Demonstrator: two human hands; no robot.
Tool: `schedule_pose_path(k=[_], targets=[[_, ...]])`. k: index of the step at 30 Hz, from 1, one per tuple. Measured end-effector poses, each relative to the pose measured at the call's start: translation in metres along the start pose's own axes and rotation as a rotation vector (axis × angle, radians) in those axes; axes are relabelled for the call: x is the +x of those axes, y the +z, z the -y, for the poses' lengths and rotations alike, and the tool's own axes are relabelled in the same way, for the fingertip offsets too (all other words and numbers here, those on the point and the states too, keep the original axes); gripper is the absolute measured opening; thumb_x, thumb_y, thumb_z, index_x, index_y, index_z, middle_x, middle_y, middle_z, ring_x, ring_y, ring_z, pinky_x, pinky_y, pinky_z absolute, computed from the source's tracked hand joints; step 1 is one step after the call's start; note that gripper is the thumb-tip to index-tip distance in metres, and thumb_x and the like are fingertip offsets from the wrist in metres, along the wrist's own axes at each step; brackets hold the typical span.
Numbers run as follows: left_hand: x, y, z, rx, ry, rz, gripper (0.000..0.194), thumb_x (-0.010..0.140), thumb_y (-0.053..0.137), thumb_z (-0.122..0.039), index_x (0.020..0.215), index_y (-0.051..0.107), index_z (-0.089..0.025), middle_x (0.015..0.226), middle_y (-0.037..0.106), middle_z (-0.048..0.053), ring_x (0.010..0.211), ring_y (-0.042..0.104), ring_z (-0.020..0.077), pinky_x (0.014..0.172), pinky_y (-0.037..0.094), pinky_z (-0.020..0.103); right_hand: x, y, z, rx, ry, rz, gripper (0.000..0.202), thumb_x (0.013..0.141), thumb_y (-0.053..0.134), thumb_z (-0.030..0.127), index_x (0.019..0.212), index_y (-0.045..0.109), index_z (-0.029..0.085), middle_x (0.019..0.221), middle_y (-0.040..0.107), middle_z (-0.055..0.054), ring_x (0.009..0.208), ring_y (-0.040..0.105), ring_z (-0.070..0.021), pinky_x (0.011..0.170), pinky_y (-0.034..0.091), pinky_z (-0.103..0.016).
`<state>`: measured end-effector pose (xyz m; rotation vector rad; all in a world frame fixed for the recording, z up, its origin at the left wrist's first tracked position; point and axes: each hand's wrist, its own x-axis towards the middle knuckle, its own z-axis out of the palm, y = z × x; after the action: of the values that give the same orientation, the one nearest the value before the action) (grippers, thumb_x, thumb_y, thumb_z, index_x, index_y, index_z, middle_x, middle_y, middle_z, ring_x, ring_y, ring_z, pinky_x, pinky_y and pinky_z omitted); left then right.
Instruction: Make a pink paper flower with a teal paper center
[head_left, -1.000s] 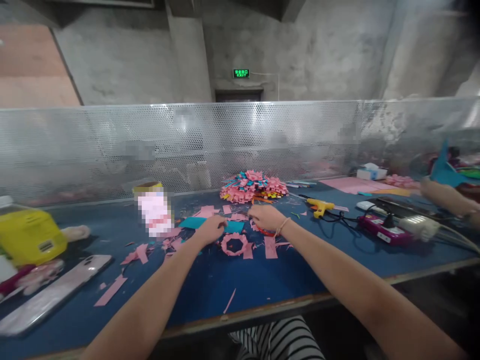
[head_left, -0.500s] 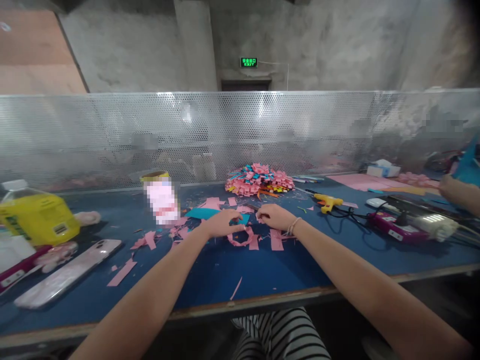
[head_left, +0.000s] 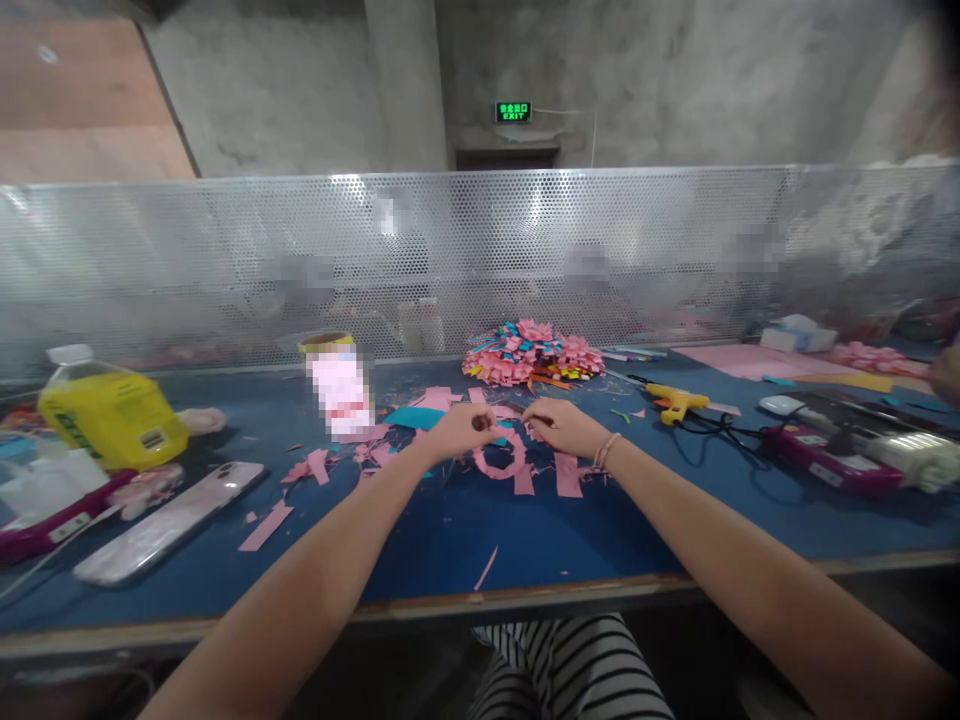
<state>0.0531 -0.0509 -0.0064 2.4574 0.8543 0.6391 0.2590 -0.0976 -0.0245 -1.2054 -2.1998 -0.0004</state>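
My left hand [head_left: 466, 430] has its fingers curled together at the upper left of a pink paper ring [head_left: 501, 472], which it appears to grip. My right hand [head_left: 564, 426], with a bracelet at the wrist, is closed in a pinch at the ring's upper right. A bit of pink paper shows at its fingertips; whether it belongs to the ring I cannot tell. A dark, thin object [head_left: 514, 406] pokes out behind the right fingers, its kind unclear. Teal paper [head_left: 416, 417] lies left of the hands. Pink strips [head_left: 568, 475] lie below the right hand.
Behind the hands is a heap of pink, teal and yellow fringed paper [head_left: 529, 352]. A yellow glue gun [head_left: 675, 402] and a purple power strip [head_left: 832, 460] with cables lie right. Leftward are a phone [head_left: 169, 522], a yellow-liquid bottle [head_left: 112, 415] and a roll [head_left: 337, 390].
My left fingers have closed from a looser, more spread curve. The ring now shows rounder and more fully between my hands. The whole view has shifted slightly.
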Motion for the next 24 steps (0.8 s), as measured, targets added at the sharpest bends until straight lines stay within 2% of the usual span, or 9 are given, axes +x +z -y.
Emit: schedule_pose_path(k=[2, 5, 9, 13, 17, 20, 22, 24], targets=[[0.002, 0.0, 0.0, -0.056, -0.012, -0.062, 0.017, 0.067, 0.054, -0.033, 0.065, 0.053, -0.017, 0.06, 0.051, -0.002, 0.057, 0.045, 0.0101, 0.056, 0.036, 0.023, 0.001, -0.001, 0.008, 0.042, 0.028, -0.039, 0.021, 0.08, 0.041, 0.021, 0.084, 0.061, 0.017, 0.083, 0.062, -0.006, 0.075, 0.054, -0.0134, 0.07, 0.041, -0.027], [0.005, 0.002, 0.003, -0.162, -0.028, -0.117, 0.018, 0.068, 0.053, -0.034, 0.066, 0.051, -0.016, 0.06, 0.05, -0.001, 0.058, 0.045, 0.0103, 0.056, 0.037, 0.024, 0.003, 0.001, 0.016, 0.154, 0.149, -0.057, 0.019, 0.077, 0.047, 0.03, 0.082, 0.059, 0.016, 0.079, 0.061, -0.005, 0.068, 0.054, -0.0126, 0.064, 0.042, -0.026], [0.007, 0.005, 0.005, -0.251, -0.029, -0.173, 0.018, 0.07, 0.052, -0.034, 0.069, 0.051, -0.016, 0.063, 0.052, 0.0, 0.06, 0.047, 0.0108, 0.058, 0.04, 0.025, 0.007, 0.009, 0.014, 0.422, 0.348, -0.107, 0.012, 0.07, 0.053, 0.027, 0.074, 0.053, 0.016, 0.067, 0.057, -0.001, 0.059, 0.053, -0.0105, 0.057, 0.045, -0.024], [0.007, 0.007, 0.001, -0.28, -0.056, -0.213, 0.018, 0.071, 0.05, -0.034, 0.071, 0.051, -0.016, 0.065, 0.054, 0.002, 0.061, 0.049, 0.011, 0.059, 0.041, 0.025, 0.007, 0.015, 0.009, 0.789, 0.582, -0.051, 0.016, 0.066, 0.058, 0.03, 0.073, 0.052, 0.016, 0.06, 0.053, 0.002, 0.05, 0.051, -0.0077, 0.049, 0.045, -0.022], [0.008, 0.002, -0.002, -0.265, -0.101, -0.238, 0.021, 0.076, 0.043, -0.035, 0.078, 0.052, -0.016, 0.071, 0.058, 0.004, 0.064, 0.053, 0.0123, 0.06, 0.043, 0.026, 0.008, 0.011, 0.009, 1.025, 0.643, -0.098, 0.023, 0.059, 0.067, 0.031, 0.068, 0.052, 0.015, 0.054, 0.05, 0.004, 0.044, 0.047, -0.0056, 0.044, 0.042, -0.019], [0.008, -0.009, 0.006, -0.078, -0.175, -0.28, 0.027, 0.08, 0.034, -0.034, 0.085, 0.053, -0.016, 0.082, 0.061, 0.007, 0.074, 0.057, 0.0159, 0.068, 0.044, 0.029, 0.008, 0.005, 0.009, 1.15, 0.628, -0.207, 0.026, 0.055, 0.07, 0.032, 0.067, 0.052, 0.016, 0.053, 0.048, 0.005, 0.043, 0.045, -0.0046, 0.043, 0.041, -0.018], [0.005, -0.017, 0.019, 0.205, -0.213, -0.283, 0.027, 0.075, 0.043, -0.034, 0.09, 0.054, -0.015, 0.09, 0.062, 0.01, 0.086, 0.056, 0.0211, 0.076, 0.042, 0.033, 0.007, 0.004, 0.008, 1.187, 0.597, -0.295, 0.027, 0.056, 0.068, 0.033, 0.071, 0.052, 0.017, 0.057, 0.05, 0.005, 0.045, 0.046, -0.0045, 0.047, 0.043, -0.018], [0.001, -0.022, 0.033, 0.413, -0.244, -0.173, 0.034, 0.066, 0.054, -0.04, 0.086, 0.057, -0.014, 0.096, 0.062, 0.014, 0.092, 0.054, 0.0269, 0.078, 0.04, 0.035, 0.006, 0.006, 0.008, 1.093, 0.559, -0.287, 0.026, 0.061, 0.063, 0.035, 0.077, 0.052, 0.019, 0.061, 0.052, 0.004, 0.048, 0.048, -0.006, 0.051, 0.044, -0.021]])
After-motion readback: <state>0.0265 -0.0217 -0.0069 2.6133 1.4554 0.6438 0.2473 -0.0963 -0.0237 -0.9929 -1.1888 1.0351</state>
